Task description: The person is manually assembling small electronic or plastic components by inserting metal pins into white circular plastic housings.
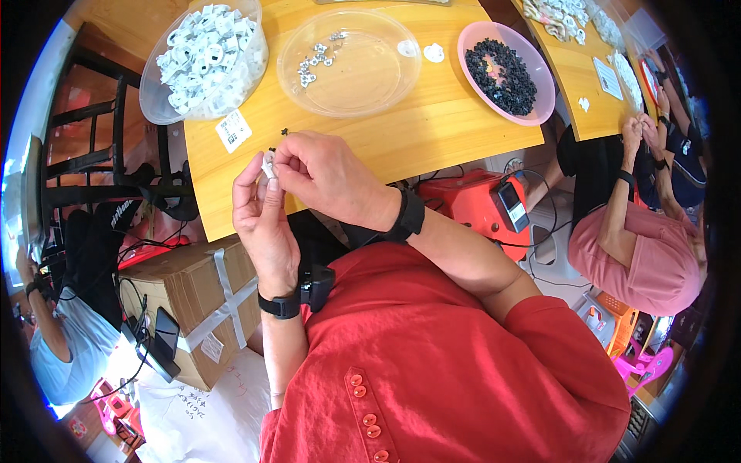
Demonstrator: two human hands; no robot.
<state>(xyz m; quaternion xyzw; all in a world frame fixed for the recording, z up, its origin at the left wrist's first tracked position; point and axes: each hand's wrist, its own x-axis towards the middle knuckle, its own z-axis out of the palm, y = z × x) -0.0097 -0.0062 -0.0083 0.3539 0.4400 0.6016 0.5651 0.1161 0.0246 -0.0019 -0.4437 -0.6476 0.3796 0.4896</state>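
Observation:
My left hand [262, 220] pinches a small white plastic part [268, 167] between thumb and fingers, just over the table's near edge. My right hand [328, 171] is closed against it, its fingertips pressed together at the part; whatever they grip is hidden. A couple of tiny black pieces [285, 132] lie on the wood just beyond my fingers. Beyond my hands stands a shallow clear tub [347, 104] with several small shiny metal pieces [312, 63] inside.
A clear bowl [158, 108] heaped with white plastic parts stands far left, a pink bowl [543, 104] of small black pieces far right. A printed label [233, 130] lies on the yellow table [463, 147]. A taped cardboard box [158, 289] sits at lower left. Other people work on both sides.

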